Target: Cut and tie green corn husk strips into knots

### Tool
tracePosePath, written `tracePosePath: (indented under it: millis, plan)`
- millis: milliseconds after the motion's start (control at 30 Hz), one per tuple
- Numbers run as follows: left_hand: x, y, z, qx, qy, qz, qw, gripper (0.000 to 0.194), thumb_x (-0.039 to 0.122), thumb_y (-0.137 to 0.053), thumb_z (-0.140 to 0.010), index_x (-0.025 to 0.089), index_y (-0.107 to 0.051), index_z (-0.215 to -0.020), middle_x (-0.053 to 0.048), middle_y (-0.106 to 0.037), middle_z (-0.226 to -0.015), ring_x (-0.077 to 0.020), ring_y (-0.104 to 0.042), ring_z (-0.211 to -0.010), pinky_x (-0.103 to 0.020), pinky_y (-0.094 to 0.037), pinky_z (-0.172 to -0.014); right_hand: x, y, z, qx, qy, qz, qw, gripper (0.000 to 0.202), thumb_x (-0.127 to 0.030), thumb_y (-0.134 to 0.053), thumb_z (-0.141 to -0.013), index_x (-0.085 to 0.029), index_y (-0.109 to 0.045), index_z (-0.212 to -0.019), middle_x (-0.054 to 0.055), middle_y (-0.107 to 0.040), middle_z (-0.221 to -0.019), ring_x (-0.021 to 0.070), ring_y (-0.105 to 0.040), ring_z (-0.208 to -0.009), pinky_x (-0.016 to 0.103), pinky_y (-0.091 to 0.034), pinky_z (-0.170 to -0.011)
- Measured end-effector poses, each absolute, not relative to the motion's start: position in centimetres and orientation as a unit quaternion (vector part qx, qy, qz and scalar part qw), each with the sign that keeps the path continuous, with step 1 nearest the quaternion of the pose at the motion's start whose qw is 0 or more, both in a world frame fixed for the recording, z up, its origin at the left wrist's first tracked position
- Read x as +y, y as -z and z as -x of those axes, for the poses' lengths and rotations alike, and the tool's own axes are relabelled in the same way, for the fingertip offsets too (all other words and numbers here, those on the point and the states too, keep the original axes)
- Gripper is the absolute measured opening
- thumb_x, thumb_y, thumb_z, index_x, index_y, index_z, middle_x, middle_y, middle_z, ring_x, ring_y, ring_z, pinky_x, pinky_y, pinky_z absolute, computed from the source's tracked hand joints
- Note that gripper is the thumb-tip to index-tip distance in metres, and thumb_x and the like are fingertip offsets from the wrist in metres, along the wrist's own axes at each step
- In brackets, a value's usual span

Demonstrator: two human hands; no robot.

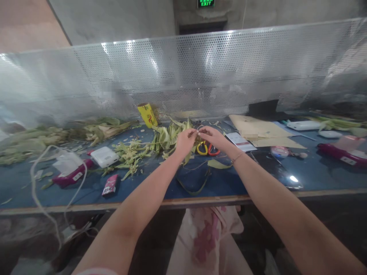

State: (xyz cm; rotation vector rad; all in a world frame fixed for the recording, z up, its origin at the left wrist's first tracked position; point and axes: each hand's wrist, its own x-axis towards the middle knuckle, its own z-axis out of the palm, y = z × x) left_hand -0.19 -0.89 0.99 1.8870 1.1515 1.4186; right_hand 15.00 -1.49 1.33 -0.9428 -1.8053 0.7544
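Observation:
My left hand (185,139) and my right hand (211,136) meet over the middle of the blue table, fingertips pinched together. Whatever lies between the fingers is too small and blurred to make out. Just below my right hand lie a yellow loop handle (202,148) and an orange-red loop handle (213,149), perhaps of scissors; the rest is hidden. A bundle of pale green leaves (164,138) rests to the left of my left hand. Under my wrists, a loose leaf strip (219,164) and a dark curved strip (197,190) lie on the tabletop.
Green plant clippings (130,154) spread leftward, near a white box-like device (104,157), a pink packet (110,185) and a white cable (33,183). A yellow box (147,115) stands behind. Rightward lie cardboard (255,128) and a dark glossy tablet (272,168). A perforated metal screen (195,72) closes the back.

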Motion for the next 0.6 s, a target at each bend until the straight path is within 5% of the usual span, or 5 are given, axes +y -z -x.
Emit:
tracePosePath:
  millis: [133,267,433,600]
  plan:
    - [-1.1,-1.0,-0.1,0.434,-0.52,-0.671,0.301,0.014,0.03,-0.058,-0.078,0.017,-0.06,-0.072,-0.002,-0.061,-0.07,-0.0132,-0.058,-0.065,-0.028,-0.05,-0.065,-1.2,-1.2,-15.1,-0.732,-0.31,0.395,0.461,0.022,-0.037,-0.061,-0.07,-0.018,-0.057,-0.08,0.002,-0.061,-0.073,0.0145,-0.058,-0.068,0.029,-0.048,-0.062]
    - [-1.6,-1.0,-0.7,0.384,-0.577,-0.541,0.477,0.024,0.028,-0.071,-0.069,0.017,-0.056,-0.084,-0.002,-0.06,-0.073,-0.0135,-0.06,-0.064,-0.032,-0.053,-0.065,-0.9,-1.1,-15.3,-0.692,-0.312,0.409,0.506,0.018,-0.033,-0.06,-0.07,-0.017,-0.058,-0.078,0.002,-0.062,-0.07,0.0132,-0.057,-0.063,0.029,-0.049,-0.062]
    - [-1.7,-0.9,-0.9,0.323,-0.501,-0.494,0.633,0.024,0.02,-0.079,-0.06,0.013,-0.06,-0.073,-0.004,-0.061,-0.065,-0.0129,-0.059,-0.06,-0.031,-0.054,-0.066,-0.5,-1.2,-16.0,-0.695,-0.279,0.404,0.525,0.019,-0.031,-0.059,-0.07,-0.016,-0.061,-0.082,0.004,-0.065,-0.078,0.0143,-0.06,-0.071,0.028,-0.048,-0.067]
    - [-1.3,-0.7,-0.6,0.369,-0.524,-0.462,0.613,0.017,0.017,-0.074,-0.065,0.014,-0.058,-0.072,-0.001,-0.059,-0.058,-0.0105,-0.057,-0.053,-0.028,-0.053,-0.06,0.3,-1.0,-17.6,-0.727,-0.112,0.574,0.36,0.025,-0.035,-0.051,-0.081,-0.015,-0.064,-0.074,0.009,-0.066,-0.073,0.0195,-0.062,-0.074,0.028,-0.045,-0.067]
